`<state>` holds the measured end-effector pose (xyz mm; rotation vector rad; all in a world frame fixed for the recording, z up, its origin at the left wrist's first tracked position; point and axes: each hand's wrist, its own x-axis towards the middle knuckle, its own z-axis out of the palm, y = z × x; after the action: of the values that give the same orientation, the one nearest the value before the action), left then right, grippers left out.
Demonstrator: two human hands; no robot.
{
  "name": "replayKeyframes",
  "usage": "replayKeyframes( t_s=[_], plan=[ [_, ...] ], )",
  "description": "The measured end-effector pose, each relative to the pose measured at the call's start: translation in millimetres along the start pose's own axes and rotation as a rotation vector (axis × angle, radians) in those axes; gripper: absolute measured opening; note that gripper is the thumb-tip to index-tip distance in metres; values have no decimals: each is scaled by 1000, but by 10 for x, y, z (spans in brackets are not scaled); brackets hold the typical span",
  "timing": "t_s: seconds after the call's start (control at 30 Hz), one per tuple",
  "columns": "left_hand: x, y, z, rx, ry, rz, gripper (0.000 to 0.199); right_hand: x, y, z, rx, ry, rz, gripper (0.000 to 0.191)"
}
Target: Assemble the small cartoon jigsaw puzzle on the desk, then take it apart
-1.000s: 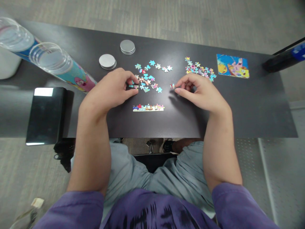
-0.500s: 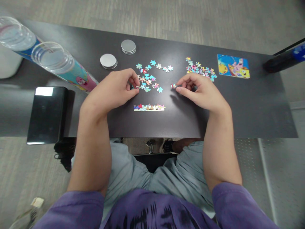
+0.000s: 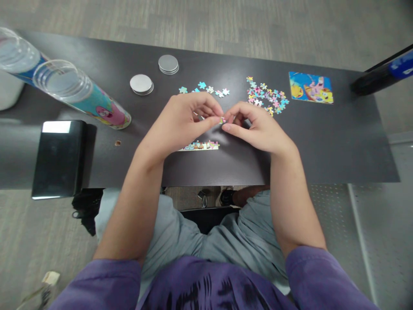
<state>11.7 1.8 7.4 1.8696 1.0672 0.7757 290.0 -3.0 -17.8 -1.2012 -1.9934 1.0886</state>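
Both hands have closed the gap between them since the earlier frame: the left hand (image 3: 193,117) has travelled rightward across the loose pieces (image 3: 202,85), and the right hand (image 3: 254,127) has shifted slightly left. Head view: the fingertips of the two hands meet above the table (image 3: 335,142), with a small puzzle piece (image 3: 222,121) held at the meeting point. Left thumb and forefinger pinch it from the left; right thumb and forefinger grasp from the opposite side. Whether one piece or two is held cannot be told, as the fingertips cover most of it. Reference relation: the assembled strip (image 3: 202,146) lies flat on the near side of the grip, toward the person, its long axis running left to right, roughly parallel to the near table edge. Its right end sits just below the fingertips as viewed; its left end is hidden behind the left hand, which is the nearer of the two to the strip. The piece pile (image 3: 267,97) lies beyond the right hand, with the picture card (image 3: 311,87) farther right.
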Motion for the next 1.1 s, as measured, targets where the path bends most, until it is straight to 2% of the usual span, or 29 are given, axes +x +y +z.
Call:
replayKeyframes(
  t_s=[0.1, 0.27, 0.37, 0.47, 0.6, 0.73, 0.9, 1.1],
  plan=[
    [26, -32, 74, -115, 0, -3, 18, 4, 5, 21, 48, 6, -3, 60],
    [32, -92, 145, -232, 19, -13, 22, -8, 25, 37, 115, 71, -23, 55],
    [31, -105, 148, -232, 10, -39, 28, -12, 31, 20, 78, 72, 10, 52],
    [18, -96, 62, -164, -22, -47, 31, -12, 65, -20, 55, 61, 4, 53],
    [-30, -81, -150, -2, 11, -52, 34, -16, 116, -87, 35, -72, -76, 56],
    [-66, -114, -264, 138, -15, -74, 33, -17, 47, -134, -42, -227, -13, 46],
    [-64, -148, -213, 156, -86, -71, 35, 23, -68, -147, -109, -304, 12, 43],
    [-36, -19, -120, 279, -277, -13, 14, 57, -79, -150, -134, -319, -4, 38]
  ],
)
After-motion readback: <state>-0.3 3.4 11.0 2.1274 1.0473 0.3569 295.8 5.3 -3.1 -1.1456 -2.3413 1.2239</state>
